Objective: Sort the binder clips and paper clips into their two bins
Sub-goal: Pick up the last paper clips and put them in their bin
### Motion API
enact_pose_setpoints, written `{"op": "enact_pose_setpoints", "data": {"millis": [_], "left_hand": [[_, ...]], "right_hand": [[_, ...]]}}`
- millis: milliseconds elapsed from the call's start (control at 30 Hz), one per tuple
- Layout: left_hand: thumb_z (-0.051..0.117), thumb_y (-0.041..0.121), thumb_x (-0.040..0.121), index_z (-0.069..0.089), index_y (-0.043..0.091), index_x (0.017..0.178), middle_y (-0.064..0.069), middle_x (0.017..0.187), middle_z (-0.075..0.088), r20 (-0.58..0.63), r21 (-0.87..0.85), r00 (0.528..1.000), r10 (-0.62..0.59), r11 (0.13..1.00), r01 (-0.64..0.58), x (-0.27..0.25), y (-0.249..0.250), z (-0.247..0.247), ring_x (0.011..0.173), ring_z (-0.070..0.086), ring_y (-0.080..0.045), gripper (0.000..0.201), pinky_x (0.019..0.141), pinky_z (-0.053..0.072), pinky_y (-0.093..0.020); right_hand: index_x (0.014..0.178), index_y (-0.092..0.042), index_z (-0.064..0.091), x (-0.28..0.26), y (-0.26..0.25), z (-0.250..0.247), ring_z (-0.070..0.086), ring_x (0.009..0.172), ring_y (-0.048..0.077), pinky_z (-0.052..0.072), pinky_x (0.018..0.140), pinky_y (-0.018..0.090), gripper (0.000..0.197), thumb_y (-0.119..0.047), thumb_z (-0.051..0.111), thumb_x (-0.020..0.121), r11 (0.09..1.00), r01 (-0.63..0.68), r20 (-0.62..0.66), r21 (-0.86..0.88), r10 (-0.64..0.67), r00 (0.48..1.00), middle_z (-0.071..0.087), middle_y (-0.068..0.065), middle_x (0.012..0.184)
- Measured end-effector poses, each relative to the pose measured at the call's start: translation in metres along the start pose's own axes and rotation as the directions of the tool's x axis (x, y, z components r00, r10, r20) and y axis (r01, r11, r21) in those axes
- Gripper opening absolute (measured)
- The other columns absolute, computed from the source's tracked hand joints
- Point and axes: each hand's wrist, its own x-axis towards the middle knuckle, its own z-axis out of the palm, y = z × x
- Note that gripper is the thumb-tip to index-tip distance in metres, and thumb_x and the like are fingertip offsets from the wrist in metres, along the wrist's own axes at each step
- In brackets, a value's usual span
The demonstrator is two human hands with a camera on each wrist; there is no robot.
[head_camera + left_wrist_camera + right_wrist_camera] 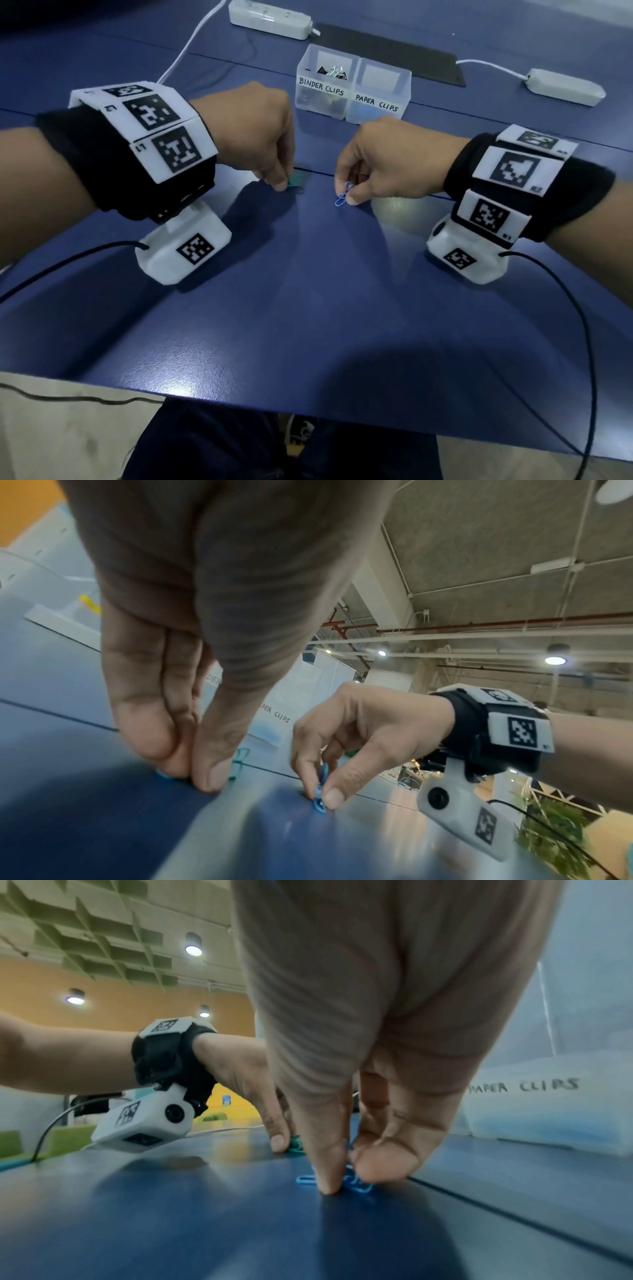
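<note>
Two clear bins stand side by side at the back. The left one, labelled BINDER CLIPS [321,89], holds black and silver binder clips. The right one is labelled PAPER CLIPS [378,102] [548,1104], and something pale blue shows through its wall. My left hand [282,184] [200,776] pinches green paper clips [296,181] [240,761] [296,1145] lying on the blue table. About a hand's width to the right, my right hand [347,198] [346,1173] pinches blue paper clips [341,199] [320,794] [361,1187] between thumb and forefinger, right at the table surface.
White power strips [270,19] [565,87] with cables lie at the back, with a black mat [394,54] between them. A seam [318,172] crosses the table between my hands. Black wrist-camera cables [589,342] trail over the near table edge [308,416].
</note>
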Motion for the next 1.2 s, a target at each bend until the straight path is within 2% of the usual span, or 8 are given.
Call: {"op": "enact_pose_setpoints", "data": {"millis": [167, 367, 500, 633, 733, 867, 1100, 1200], "left_hand": [[0.084, 0.022, 0.067, 0.079, 0.017, 0.077, -0.001, 0.066, 0.072, 0.002, -0.007, 0.999, -0.033, 0.999, 0.033, 0.000, -0.001, 0.001, 0.059, 0.059, -0.004, 0.013, 0.049, 0.035, -0.017], [0.080, 0.014, 0.070, 0.078, 0.016, 0.075, 0.004, 0.061, 0.068, 0.024, 0.058, 0.998, -0.051, 0.997, 0.050, 0.002, 0.011, -0.001, 0.058, 0.055, -0.004, 0.006, 0.046, 0.033, -0.018], [0.081, 0.013, 0.070, 0.076, 0.014, 0.074, 0.003, 0.058, 0.069, 0.075, 0.014, 0.992, -0.101, 0.995, 0.100, 0.004, 0.013, -0.005, 0.060, 0.064, -0.008, 0.007, 0.046, 0.033, -0.017], [0.084, 0.018, 0.066, 0.075, 0.011, 0.068, 0.003, 0.054, 0.070, 0.102, -0.039, 0.983, -0.150, 0.987, 0.155, 0.006, 0.011, -0.007, 0.055, 0.064, -0.008, 0.012, 0.049, 0.038, -0.019], [0.084, 0.023, 0.066, 0.076, 0.009, 0.065, 0.005, 0.049, 0.068, 0.097, -0.029, 0.980, -0.175, 0.983, 0.179, 0.007, 0.010, -0.008, 0.053, 0.063, -0.008, 0.016, 0.051, 0.041, -0.019], [0.079, 0.024, 0.073, 0.077, 0.007, 0.074, 0.004, 0.053, 0.069, 0.158, -0.039, 0.965, -0.211, 0.975, 0.220, 0.009, 0.012, -0.007, 0.052, 0.059, -0.012, 0.017, 0.055, 0.044, -0.021], [0.075, 0.022, 0.079, 0.074, 0.001, 0.088, -0.006, 0.068, 0.066, 0.240, -0.036, 0.944, -0.228, 0.969, 0.243, 0.012, 0.015, -0.004, 0.056, 0.060, -0.018, 0.023, 0.061, 0.051, -0.025], [0.070, 0.022, 0.083, 0.073, 0.004, 0.086, -0.004, 0.068, 0.066, 0.240, 0.007, 0.951, -0.197, 0.980, 0.201, 0.010, 0.016, -0.004, 0.059, 0.061, -0.018, 0.019, 0.061, 0.051, -0.025]], "right_hand": [[0.079, -0.021, 0.070, 0.001, -0.005, -0.003, 0.052, 0.055, -0.012, 0.047, 0.063, 0.022, 0.004, -0.019, 0.068, 0.077, 0.996, 0.023, 0.012, -0.088, -0.022, 1.000, 0.053, -0.018, 0.053], [0.091, -0.013, 0.068, -0.002, -0.009, 0.000, 0.054, 0.065, 0.014, 0.054, 0.070, 0.031, 0.018, -0.012, 0.062, 0.074, 0.988, 0.037, -0.006, -0.151, -0.038, 0.999, 0.068, -0.003, 0.074], [0.087, -0.013, 0.069, 0.001, -0.006, 0.001, 0.053, 0.059, 0.007, 0.056, 0.070, 0.034, 0.018, -0.015, 0.063, 0.071, 0.993, -0.006, -0.019, -0.116, 0.003, 1.000, 0.061, -0.008, 0.066], [0.077, -0.016, 0.068, 0.004, -0.003, -0.002, 0.052, 0.055, 0.002, 0.049, 0.061, 0.024, 0.008, -0.016, 0.065, 0.070, 0.997, -0.060, 0.011, -0.043, 0.061, 0.998, 0.056, -0.011, 0.059], [0.076, -0.015, 0.068, 0.007, -0.003, -0.002, 0.056, 0.058, 0.007, 0.049, 0.062, 0.022, 0.007, -0.018, 0.066, 0.070, 0.997, -0.074, 0.044, -0.038, 0.076, 0.996, 0.060, -0.006, 0.061], [0.072, -0.016, 0.065, 0.010, -0.001, 0.000, 0.061, 0.056, 0.015, 0.039, 0.045, 0.006, 0.004, -0.019, 0.067, 0.069, 0.997, -0.073, 0.074, -0.036, 0.076, 0.994, 0.068, 0.001, 0.067], [0.069, -0.016, 0.064, 0.002, 0.004, 0.004, 0.061, 0.057, 0.016, 0.039, 0.046, 0.007, 0.003, -0.015, 0.065, 0.066, 0.998, -0.048, 0.009, 0.040, 0.048, 0.999, 0.069, 0.005, 0.065], [0.070, -0.017, 0.064, -0.004, 0.006, 0.007, 0.060, 0.055, 0.013, 0.046, 0.052, 0.017, 0.006, -0.015, 0.065, 0.064, 0.994, -0.062, -0.027, 0.093, 0.065, 0.998, 0.069, 0.004, 0.064]]}}
